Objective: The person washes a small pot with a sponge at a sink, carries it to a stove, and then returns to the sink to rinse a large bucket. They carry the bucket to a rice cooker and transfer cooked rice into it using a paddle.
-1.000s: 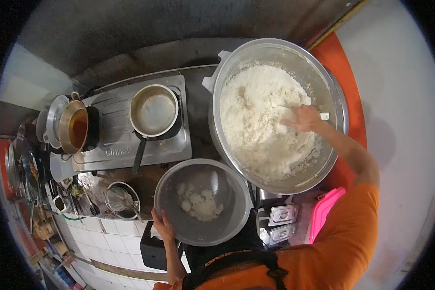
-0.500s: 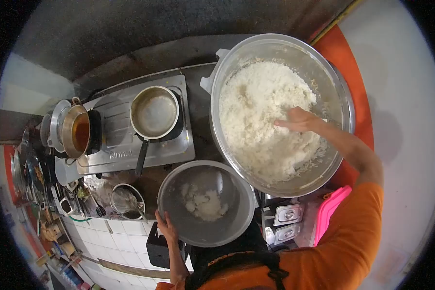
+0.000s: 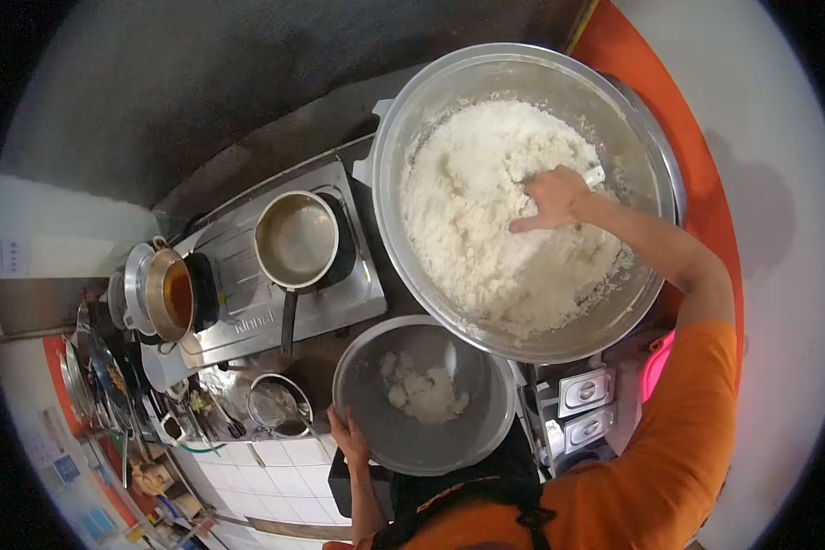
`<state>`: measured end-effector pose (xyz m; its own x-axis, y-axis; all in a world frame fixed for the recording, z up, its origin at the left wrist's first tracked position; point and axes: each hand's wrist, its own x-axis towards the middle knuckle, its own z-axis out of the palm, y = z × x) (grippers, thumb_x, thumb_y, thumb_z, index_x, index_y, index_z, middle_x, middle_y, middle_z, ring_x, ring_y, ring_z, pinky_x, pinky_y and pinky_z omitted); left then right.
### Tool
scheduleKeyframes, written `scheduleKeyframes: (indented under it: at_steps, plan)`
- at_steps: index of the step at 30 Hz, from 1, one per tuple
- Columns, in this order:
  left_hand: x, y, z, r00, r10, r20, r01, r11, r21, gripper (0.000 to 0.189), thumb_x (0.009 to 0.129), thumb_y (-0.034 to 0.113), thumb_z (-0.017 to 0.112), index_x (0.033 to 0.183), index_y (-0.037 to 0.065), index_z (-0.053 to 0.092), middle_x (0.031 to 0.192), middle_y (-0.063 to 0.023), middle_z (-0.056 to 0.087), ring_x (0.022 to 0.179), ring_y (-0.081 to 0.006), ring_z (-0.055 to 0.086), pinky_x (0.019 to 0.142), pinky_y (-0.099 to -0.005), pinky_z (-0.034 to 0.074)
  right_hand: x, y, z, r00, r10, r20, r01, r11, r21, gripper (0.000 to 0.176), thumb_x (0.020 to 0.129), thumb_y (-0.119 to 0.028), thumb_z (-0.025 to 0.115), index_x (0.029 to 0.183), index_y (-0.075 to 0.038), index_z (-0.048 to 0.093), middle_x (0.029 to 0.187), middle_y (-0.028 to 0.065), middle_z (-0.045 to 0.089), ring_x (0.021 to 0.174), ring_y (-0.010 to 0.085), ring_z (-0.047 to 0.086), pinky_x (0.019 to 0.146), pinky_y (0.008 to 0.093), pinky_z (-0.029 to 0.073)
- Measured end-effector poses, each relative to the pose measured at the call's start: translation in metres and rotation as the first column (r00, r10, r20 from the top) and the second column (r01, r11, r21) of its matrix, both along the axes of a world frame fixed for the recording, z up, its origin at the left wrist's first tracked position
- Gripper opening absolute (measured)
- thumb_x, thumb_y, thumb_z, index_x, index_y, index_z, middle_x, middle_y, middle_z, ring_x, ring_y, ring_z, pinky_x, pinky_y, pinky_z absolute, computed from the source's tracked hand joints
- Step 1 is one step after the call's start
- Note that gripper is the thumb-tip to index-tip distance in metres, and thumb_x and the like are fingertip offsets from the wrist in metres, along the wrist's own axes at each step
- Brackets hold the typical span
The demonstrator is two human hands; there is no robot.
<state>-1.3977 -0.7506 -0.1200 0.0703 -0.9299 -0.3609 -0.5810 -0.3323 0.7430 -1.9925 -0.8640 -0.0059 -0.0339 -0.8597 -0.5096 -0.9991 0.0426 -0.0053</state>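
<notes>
My right hand (image 3: 556, 197) is in the large metal pot (image 3: 632, 137), on the mound of white rice (image 3: 486, 211). Its thumb stretches out to the left, apart from the other fingers, whose tips are partly hidden by the rice. Beside that hand, toward the upper right, a small pale object (image 3: 595, 175) pokes out; what it is I cannot make out. My left hand (image 3: 350, 440) grips the left edge of a grey bowl (image 3: 486, 426), which sits close in front of my body. Inside the bowl lies a small clump of rice (image 3: 423, 390).
Left of the pot, a steel gas stove (image 3: 238, 321) carries a saucepan (image 3: 296, 240) with a black handle and a pan of reddish-brown liquid (image 3: 176, 298). A small pot (image 3: 280, 405) stands near the bowl. Lidded metal containers (image 3: 587, 391) are at lower right.
My right hand has shifted slightly up in the pot, its fingers now in the rice. The view has turned, so the stove and bowl appear farther right. My left hand stays on the bowl.
</notes>
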Motion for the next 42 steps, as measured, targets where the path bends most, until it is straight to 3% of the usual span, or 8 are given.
scheduleKeyframes:
  at_steps: [2, 14, 27, 32, 34, 36, 38, 42]
  plan:
    - [-0.006, -0.002, 0.014, 0.981, -0.02, -0.19, 0.033, 0.997, 0.065, 0.047, 0.103, 0.025, 0.053, 0.137, -0.007, 0.047, 0.133, -0.0252, 0.056, 0.121, -0.0342, 0.054, 0.105, -0.0397, 0.039, 0.006, 0.011, 0.002, 0.998, -0.056, 0.013, 0.055, 0.997, 0.058, 0.095, 0.074, -0.089, 0.048, 0.093, 0.001, 0.071, 0.076, 0.0196, 0.069, 0.078, 0.0348, 0.07, 0.075, 0.0459, 0.056]
    - [-0.007, 0.003, 0.004, 0.978, 0.102, -0.182, -0.113, 0.992, -0.05, 0.039, 0.103, 0.025, 0.054, 0.128, -0.004, 0.054, 0.117, -0.018, 0.063, 0.108, -0.0263, 0.059, 0.094, -0.0357, 0.045, 0.035, -0.017, 0.039, 0.965, 0.26, -0.043, -0.261, 0.965, 0.001, 0.098, 0.073, -0.091, 0.046, 0.095, 0.001, 0.071, 0.064, 0.0171, 0.065, 0.066, 0.0322, 0.069, 0.068, 0.0433, 0.055]
    - [0.003, 0.019, -0.002, 0.972, 0.212, -0.101, -0.227, 0.957, -0.183, 0.045, 0.1, 0.033, 0.06, 0.13, -0.001, 0.056, 0.114, -0.013, 0.065, 0.1, -0.0199, 0.06, 0.087, -0.0317, 0.046, 0.026, 0.071, 0.023, 0.932, -0.035, 0.361, 0.154, 0.94, -0.305, 0.077, 0.083, -0.069, 0.061, 0.074, 0.007, 0.067, 0.065, 0.0241, 0.062, 0.065, 0.0371, 0.065, 0.064, 0.0474, 0.051]
    - [0.004, 0.028, 0.002, 0.906, 0.268, -0.327, -0.289, 0.957, -0.018, 0.048, 0.1, 0.036, 0.06, 0.13, -0.001, 0.056, 0.115, -0.0126, 0.065, 0.102, -0.0204, 0.059, 0.089, -0.0324, 0.047, 0.055, 0.126, 0.142, 0.948, -0.027, 0.317, 0.164, 0.896, -0.413, 0.072, 0.081, -0.061, 0.069, 0.079, 0.011, 0.068, 0.056, 0.0252, 0.057, 0.069, 0.0379, 0.067, 0.067, 0.0473, 0.051]
    - [0.007, 0.026, 0.0, 0.922, 0.249, -0.298, -0.272, 0.961, -0.039, 0.048, 0.1, 0.037, 0.06, 0.129, -0.001, 0.056, 0.115, -0.0122, 0.065, 0.102, -0.0201, 0.059, 0.089, -0.0326, 0.047, 0.113, 0.14, 0.197, 0.924, -0.116, 0.364, 0.188, 0.968, -0.168, 0.076, 0.079, -0.061, 0.072, 0.094, 0.013, 0.064, 0.069, 0.0249, 0.063, 0.07, 0.039, 0.068, 0.065, 0.0476, 0.053]
    - [0.003, 0.025, 0.005, 0.914, 0.25, -0.319, -0.279, 0.959, -0.051, 0.046, 0.1, 0.036, 0.06, 0.129, 0.0, 0.056, 0.115, -0.0114, 0.065, 0.103, -0.0197, 0.059, 0.088, -0.0325, 0.047, 0.172, 0.17, 0.188, 0.903, 0.079, 0.421, 0.051, 0.956, -0.289, 0.069, 0.086, -0.048, 0.069, 0.117, 0.012, 0.055, 0.09, 0.0234, 0.068, 0.07, 0.0375, 0.069, 0.06, 0.0459, 0.055]
    - [0.01, 0.027, -0.006, 0.902, 0.253, -0.349, -0.281, 0.959, -0.032, 0.045, 0.101, 0.034, 0.059, 0.129, 0.0, 0.056, 0.115, -0.0111, 0.065, 0.102, -0.0191, 0.059, 0.088, -0.0318, 0.046, 0.24, 0.204, 0.106, 0.834, 0.017, 0.552, 0.198, 0.924, -0.328, 0.05, 0.088, -0.024, 0.065, 0.126, 0.003, 0.049, 0.094, 0.0246, 0.065, 0.077, 0.0444, 0.068, 0.068, 0.0504, 0.055]
    - [0.003, 0.025, -0.002, 0.857, 0.298, -0.421, -0.34, 0.94, -0.026, 0.043, 0.101, 0.032, 0.059, 0.13, -0.001, 0.056, 0.114, -0.0103, 0.065, 0.102, -0.0174, 0.059, 0.089, -0.0301, 0.046, 0.319, 0.223, -0.011, 0.943, -0.017, 0.332, 0.076, 0.983, -0.166, 0.036, 0.091, -0.012, 0.056, 0.122, 0.001, 0.044, 0.083, 0.0231, 0.066, 0.07, 0.0406, 0.07, 0.058, 0.0492, 0.057]
